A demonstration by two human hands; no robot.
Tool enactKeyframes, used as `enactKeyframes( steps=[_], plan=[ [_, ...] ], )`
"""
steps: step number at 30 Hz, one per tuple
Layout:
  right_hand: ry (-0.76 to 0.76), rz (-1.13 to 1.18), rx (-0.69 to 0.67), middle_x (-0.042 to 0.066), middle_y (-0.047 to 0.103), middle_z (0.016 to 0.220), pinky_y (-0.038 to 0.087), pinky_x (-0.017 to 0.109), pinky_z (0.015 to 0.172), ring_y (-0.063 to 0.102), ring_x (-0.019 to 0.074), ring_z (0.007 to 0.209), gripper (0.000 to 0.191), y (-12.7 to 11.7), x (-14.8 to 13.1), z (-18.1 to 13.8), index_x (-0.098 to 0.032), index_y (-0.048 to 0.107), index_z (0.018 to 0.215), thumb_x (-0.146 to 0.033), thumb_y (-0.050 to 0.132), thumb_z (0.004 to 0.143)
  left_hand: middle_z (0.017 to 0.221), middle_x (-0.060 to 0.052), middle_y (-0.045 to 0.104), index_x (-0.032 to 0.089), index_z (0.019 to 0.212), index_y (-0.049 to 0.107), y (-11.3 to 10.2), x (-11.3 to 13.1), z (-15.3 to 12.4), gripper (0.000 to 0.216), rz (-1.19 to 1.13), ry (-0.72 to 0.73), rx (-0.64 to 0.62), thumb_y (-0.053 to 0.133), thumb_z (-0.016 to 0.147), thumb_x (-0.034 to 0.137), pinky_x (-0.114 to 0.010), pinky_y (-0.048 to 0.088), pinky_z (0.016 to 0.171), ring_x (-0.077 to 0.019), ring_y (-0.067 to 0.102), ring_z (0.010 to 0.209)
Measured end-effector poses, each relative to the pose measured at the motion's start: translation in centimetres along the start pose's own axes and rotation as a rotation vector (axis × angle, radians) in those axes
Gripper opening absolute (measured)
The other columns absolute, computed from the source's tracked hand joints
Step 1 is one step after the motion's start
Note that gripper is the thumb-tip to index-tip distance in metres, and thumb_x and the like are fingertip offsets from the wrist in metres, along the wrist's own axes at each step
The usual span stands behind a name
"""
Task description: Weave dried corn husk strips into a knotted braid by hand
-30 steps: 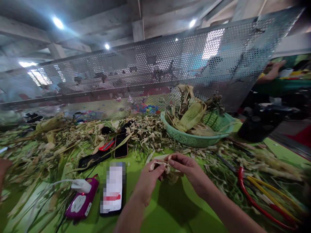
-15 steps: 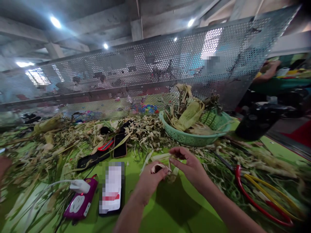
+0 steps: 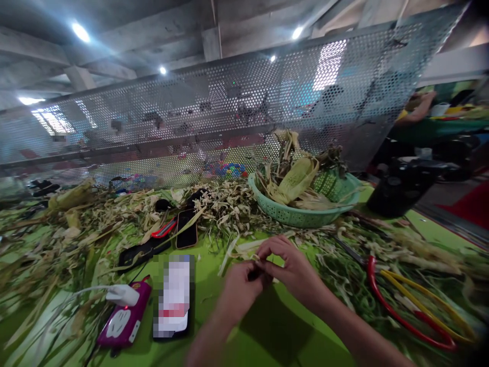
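Above the green tabletop [image 3: 214,306], my left hand [image 3: 242,285] is closed round a small curled piece of corn husk [image 3: 255,258]. Fingers hide most of that piece. My right hand [image 3: 292,267] meets it from the right, thumb and forefinger pinched together at the husk. Both hands touch at the fingertips. Just behind them lie pale husk strips [image 3: 246,246] on the table. Scissors with red and yellow handles [image 3: 382,295] rest to the right of my right forearm.
A green plastic basket [image 3: 301,216] holds dried husks. Left of my hands lie a lit phone [image 3: 178,295], a purple power bank [image 3: 124,321] with a white plug, and a dark phone [image 3: 186,232]. Husk scraps [image 3: 229,201] cover the back. Behind stands a perforated metal screen [image 3: 183,122]; a black container [image 3: 393,188] is right.
My right hand has come in to the left and now pinches at the husk beside my left fingers. The curled opening of the husk, visible before, is now mostly covered.
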State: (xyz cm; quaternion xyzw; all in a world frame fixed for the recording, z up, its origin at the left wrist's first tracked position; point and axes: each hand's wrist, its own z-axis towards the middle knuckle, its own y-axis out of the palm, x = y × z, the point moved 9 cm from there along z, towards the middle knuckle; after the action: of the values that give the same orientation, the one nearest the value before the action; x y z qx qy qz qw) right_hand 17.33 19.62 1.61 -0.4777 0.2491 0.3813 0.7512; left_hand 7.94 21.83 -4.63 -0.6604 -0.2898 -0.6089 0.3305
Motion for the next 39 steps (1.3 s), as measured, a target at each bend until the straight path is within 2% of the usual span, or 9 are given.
enactKeyframes(
  steps=[5,9,15,17,22,30,33,37,39],
  plan=[
    [0.056,0.061,0.079,0.003,0.063,0.075,0.04,0.034,0.076,0.055,0.0229,0.082,0.016,-0.5,1.2,-0.1,-0.021,0.059,0.067,-0.03,0.062,0.079,0.067,0.001,0.053,0.013,0.069,0.065,1.3,0.2,-0.4,0.013,0.071,0.021,-0.085,0.058,0.075,0.023,-0.025,0.033,0.062,-0.0131,0.043,0.065],
    [0.153,0.132,0.139,0.002,0.061,0.076,0.04,0.033,0.077,0.055,0.0222,0.081,0.016,-1.0,2.4,-0.2,-0.021,0.061,0.067,-0.034,0.065,0.076,0.071,-0.001,0.059,0.014,0.074,0.067,1.9,0.2,-0.8,0.014,0.0,-0.031,-0.154,0.059,0.077,0.025,-0.026,0.035,0.067,-0.0145,0.049,0.07],
    [0.402,0.451,0.135,0.003,0.066,0.084,0.044,0.028,0.072,0.059,0.0204,0.081,0.029,-1.4,4.4,-0.1,-0.02,0.065,0.087,-0.048,0.065,0.077,0.069,0.001,0.055,0.015,0.088,0.068,0.8,0.4,-0.8,0.03,-0.232,-0.076,-0.053,0.057,0.083,0.043,-0.023,0.03,0.057,-0.0108,0.042,0.062],
    [0.44,0.514,0.112,0.001,0.066,0.078,0.044,0.027,0.068,0.059,0.0191,0.077,0.032,-1.1,4.5,-0.2,-0.02,0.065,0.086,-0.05,0.069,0.074,0.07,0.0,0.054,0.015,0.092,0.068,0.2,0.4,-0.7,0.034,-0.27,-0.06,-0.007,0.056,0.084,0.047,-0.023,0.03,0.056,-0.0109,0.042,0.062],
    [0.459,0.566,-0.025,0.0,0.063,0.061,0.044,0.027,0.062,0.056,0.0157,0.061,0.038,0.5,4.1,-0.3,-0.018,0.062,0.069,-0.055,0.07,0.072,0.07,0.0,0.054,0.015,0.086,0.064,-0.4,0.3,-0.7,0.037,-0.304,-0.052,0.036,0.056,0.084,0.051,-0.023,0.032,0.057,-0.0108,0.044,0.064],
    [0.367,0.398,0.111,-0.004,0.049,0.054,0.038,0.026,0.054,0.045,0.0127,0.054,0.039,-0.7,4.6,0.0,-0.019,0.056,0.06,-0.054,0.069,0.069,0.061,0.003,0.047,0.015,0.077,0.057,0.8,0.7,-1.1,0.034,-0.267,-0.053,-0.103,0.059,0.082,0.049,-0.023,0.029,0.054,-0.0086,0.04,0.057],
    [0.372,0.374,0.114,-0.002,0.056,0.061,0.043,0.027,0.059,0.051,0.0152,0.061,0.037,-1.1,4.3,0.0,-0.019,0.06,0.066,-0.054,0.069,0.071,0.063,0.002,0.052,0.015,0.078,0.057,0.5,0.6,-1.0,0.034,-0.298,-0.063,-0.063,0.058,0.082,0.049,-0.022,0.032,0.053,-0.0093,0.043,0.056],
    [0.429,0.438,0.113,0.003,0.065,0.083,0.046,0.028,0.066,0.059,0.0212,0.078,0.04,-1.0,4.2,-0.1,-0.022,0.064,0.093,-0.056,0.066,0.073,0.064,0.001,0.054,0.015,0.081,0.059,-1.1,0.7,-0.5,0.034,-0.395,-0.023,0.091,0.059,0.081,0.049,-0.022,0.035,0.052,-0.0104,0.047,0.057],
    [0.444,0.434,0.051,0.005,0.066,0.083,0.046,0.029,0.067,0.06,0.0231,0.08,0.036,-0.2,4.2,-0.2,-0.023,0.065,0.087,-0.056,0.064,0.075,0.065,0.001,0.053,0.014,0.081,0.06,-1.8,0.7,-0.4,0.034,-0.433,-0.002,0.149,0.06,0.081,0.048,-0.022,0.036,0.053,-0.0098,0.046,0.057]
  ],
)
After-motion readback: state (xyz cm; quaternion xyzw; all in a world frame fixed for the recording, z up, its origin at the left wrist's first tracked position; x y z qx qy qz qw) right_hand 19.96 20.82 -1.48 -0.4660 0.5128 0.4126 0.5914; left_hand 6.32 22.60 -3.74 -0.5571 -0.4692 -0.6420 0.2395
